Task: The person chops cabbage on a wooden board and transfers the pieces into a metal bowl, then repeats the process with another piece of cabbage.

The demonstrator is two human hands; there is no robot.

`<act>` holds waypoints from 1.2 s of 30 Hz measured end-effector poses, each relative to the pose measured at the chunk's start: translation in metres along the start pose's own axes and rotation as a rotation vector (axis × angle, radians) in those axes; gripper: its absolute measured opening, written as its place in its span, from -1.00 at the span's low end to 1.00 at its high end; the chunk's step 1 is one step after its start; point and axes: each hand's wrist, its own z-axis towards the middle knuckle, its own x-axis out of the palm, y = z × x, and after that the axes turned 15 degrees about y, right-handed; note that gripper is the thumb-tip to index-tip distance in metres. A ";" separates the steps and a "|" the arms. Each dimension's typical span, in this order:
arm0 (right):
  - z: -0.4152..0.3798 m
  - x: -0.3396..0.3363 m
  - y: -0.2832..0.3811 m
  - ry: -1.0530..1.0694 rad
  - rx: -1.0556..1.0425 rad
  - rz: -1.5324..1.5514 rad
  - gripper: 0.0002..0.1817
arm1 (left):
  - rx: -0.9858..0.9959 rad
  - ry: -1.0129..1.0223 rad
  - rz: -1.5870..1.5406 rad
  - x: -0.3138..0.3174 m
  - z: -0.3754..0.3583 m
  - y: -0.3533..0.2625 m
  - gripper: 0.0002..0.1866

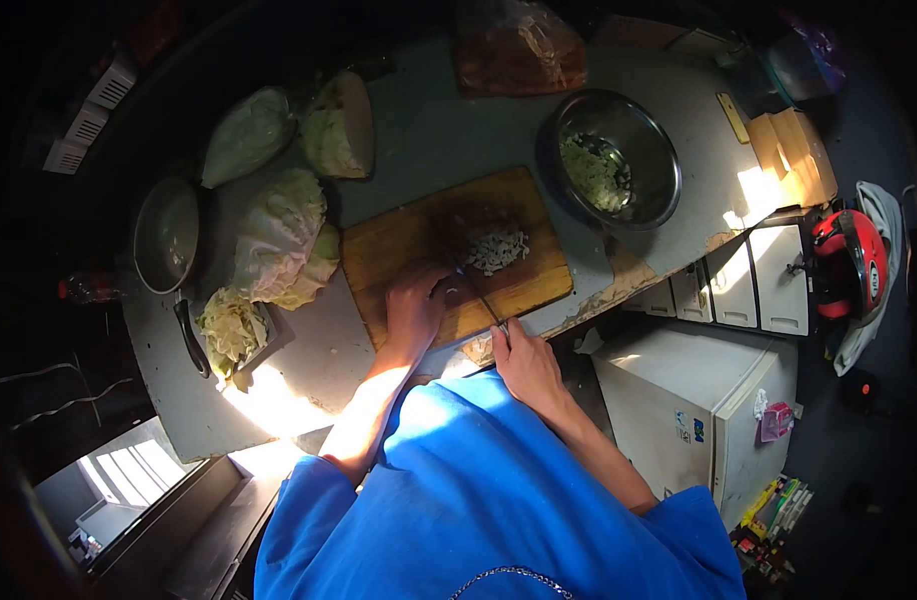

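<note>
The left hand [415, 300] rests on the wooden cutting board [398, 250], its fingers curled down and pressing on the board surface; whether they pinch anything beneath them cannot be told. The right hand [523, 362] sits at the near edge of the board with its fingers wrapped closed around the handle of a knife [478, 295], whose blade runs from those fingers up and leftward, passing just beside the left fingers. Just beyond the left fingers, a small heap of chopped cabbage [496, 245] lies on the board. Farther out from the right fingers stands a metal bowl [650, 150] holding more shredded greens. Well to the outer side of the left fingers, cabbage pieces [278, 235] lie on the bench [428, 130], with a pan [166, 235] beyond them
</note>
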 end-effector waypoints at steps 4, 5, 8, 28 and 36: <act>0.000 -0.001 0.000 -0.025 0.009 0.003 -0.60 | 0.016 0.019 -0.017 -0.003 0.005 0.003 -0.79; -0.001 0.000 0.001 -0.025 0.019 0.024 -0.59 | 0.012 0.010 -0.016 -0.003 0.004 0.005 -0.79; 0.000 -0.002 -0.004 -0.046 0.035 0.054 -0.59 | -0.002 0.072 0.011 -0.007 -0.003 0.000 -0.77; 0.000 0.004 0.003 -0.058 -0.022 -0.037 -0.59 | -0.135 0.061 -0.073 -0.001 0.001 -0.002 -0.76; 0.000 0.005 -0.012 -0.113 -0.041 0.085 -0.58 | -0.065 -0.035 -0.051 -0.010 -0.006 -0.008 -0.78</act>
